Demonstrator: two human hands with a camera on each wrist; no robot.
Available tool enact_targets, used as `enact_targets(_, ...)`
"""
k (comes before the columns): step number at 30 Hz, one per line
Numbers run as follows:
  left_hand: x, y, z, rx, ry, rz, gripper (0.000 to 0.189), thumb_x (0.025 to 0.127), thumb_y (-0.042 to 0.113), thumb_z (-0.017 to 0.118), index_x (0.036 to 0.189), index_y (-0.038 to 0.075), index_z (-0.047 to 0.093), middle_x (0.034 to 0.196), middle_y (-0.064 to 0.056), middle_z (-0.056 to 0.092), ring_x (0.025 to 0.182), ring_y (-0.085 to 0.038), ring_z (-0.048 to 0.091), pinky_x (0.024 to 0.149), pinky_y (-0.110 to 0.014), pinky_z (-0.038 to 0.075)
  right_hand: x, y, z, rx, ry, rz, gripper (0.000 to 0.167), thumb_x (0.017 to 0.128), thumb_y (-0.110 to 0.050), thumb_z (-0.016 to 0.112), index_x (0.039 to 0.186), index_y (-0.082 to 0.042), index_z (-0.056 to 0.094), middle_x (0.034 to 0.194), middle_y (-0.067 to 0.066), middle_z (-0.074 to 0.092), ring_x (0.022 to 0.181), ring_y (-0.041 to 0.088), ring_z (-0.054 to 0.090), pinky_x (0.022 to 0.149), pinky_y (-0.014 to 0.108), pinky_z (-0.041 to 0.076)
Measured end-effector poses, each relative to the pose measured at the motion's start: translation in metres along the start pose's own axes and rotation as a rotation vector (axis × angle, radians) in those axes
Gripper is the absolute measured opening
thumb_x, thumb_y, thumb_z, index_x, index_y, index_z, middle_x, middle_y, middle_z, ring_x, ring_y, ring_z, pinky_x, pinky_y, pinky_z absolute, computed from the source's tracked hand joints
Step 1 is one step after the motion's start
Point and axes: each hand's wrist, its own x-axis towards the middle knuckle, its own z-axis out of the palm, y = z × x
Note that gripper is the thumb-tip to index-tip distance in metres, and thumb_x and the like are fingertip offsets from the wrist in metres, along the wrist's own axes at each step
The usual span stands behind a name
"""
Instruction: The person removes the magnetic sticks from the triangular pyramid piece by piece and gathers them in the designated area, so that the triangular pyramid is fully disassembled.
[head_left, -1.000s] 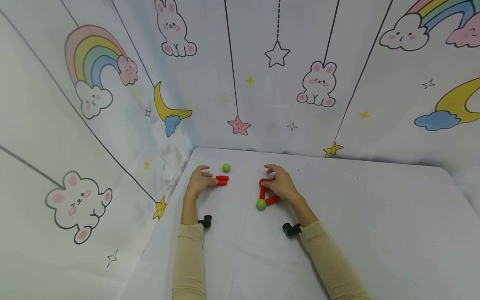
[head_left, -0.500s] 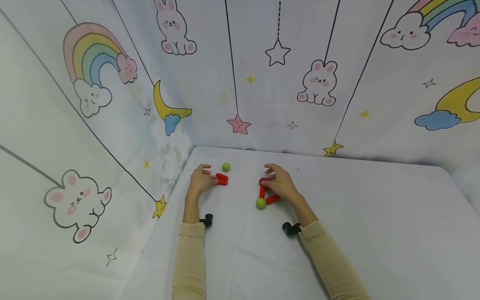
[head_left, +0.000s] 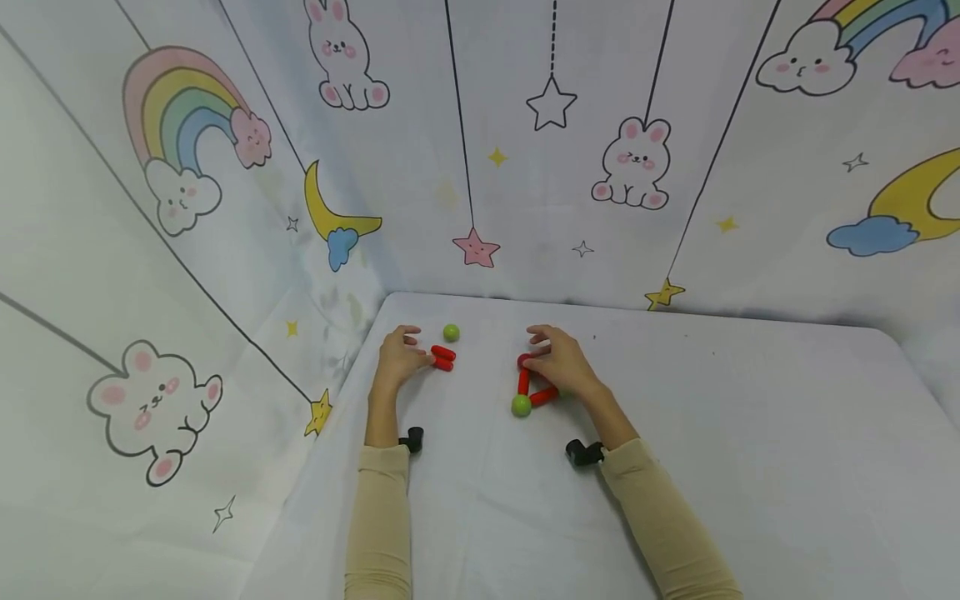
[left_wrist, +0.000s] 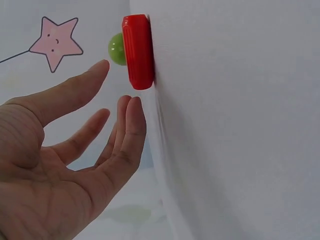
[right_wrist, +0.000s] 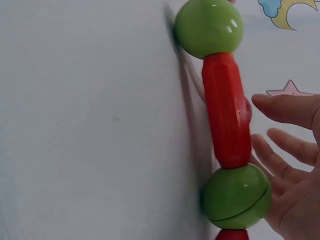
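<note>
In the head view my left hand [head_left: 400,360] lies beside two red rods, an upper rod [head_left: 443,352] and a lower rod [head_left: 444,364], its thumb tip at their near ends. In the left wrist view its thumb and fingers are spread, with nothing between them. A green ball [head_left: 451,332] sits just behind the rods. My right hand [head_left: 562,362] reaches over a joined set: a green ball [head_left: 521,406] with two red rods [head_left: 543,397] meeting at it. Its thumb is at a round red piece [head_left: 523,360]; its other fingers stand apart. A second green ball [right_wrist: 237,195] shows in the right wrist view.
A white cloth covers the table [head_left: 735,433], with its far edge below a printed fabric backdrop [head_left: 420,167]. A black wrist camera [head_left: 583,453] is worn on the right arm, another black camera [head_left: 412,440] on the left.
The two red rods by my left hand have turned slightly, from nearly level to slanting down to the right. My right hand and the joined set stay almost still.
</note>
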Motion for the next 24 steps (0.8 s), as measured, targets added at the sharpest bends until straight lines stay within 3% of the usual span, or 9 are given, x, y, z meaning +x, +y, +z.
enact_targets(8,-0.005,0.014,-0.002,-0.044,-0.035,0.039,0.066,0.089,0.005,0.081,0.148,0.003,0.052,0.14,-0.026,0.053,0.118,-0.036,0.066,0.094,-0.046,0.056,-0.006,-0.012,-0.019,0.045,-0.049,-0.049,0.055,0.092,-0.006,0.078,0.144,-0.01,0.059,0.133,0.018,0.064,0.118,0.031,0.066,0.096,0.046,0.058)
enact_targets(17,-0.015,0.031,0.011,-0.05,-0.108,0.113,0.067,0.088,0.004,0.082,0.148,0.002,0.051,0.14,-0.025,0.052,0.114,-0.033,0.069,0.09,-0.042,0.056,-0.015,-0.028,-0.029,0.039,-0.284,-0.062,0.053,0.088,0.006,0.074,0.136,-0.017,0.066,0.127,0.01,0.07,0.119,0.028,0.064,0.084,0.037,0.061)
enact_targets(24,-0.025,0.036,0.034,0.01,-0.124,0.168,0.068,0.084,0.003,0.085,0.145,-0.001,0.054,0.133,-0.024,0.053,0.104,-0.03,0.068,0.078,-0.035,0.059,-0.016,-0.022,-0.023,0.009,-0.447,-0.102,0.071,0.083,0.013,0.077,0.147,-0.009,0.057,0.142,0.014,0.063,0.131,0.031,0.058,0.103,0.048,0.054)
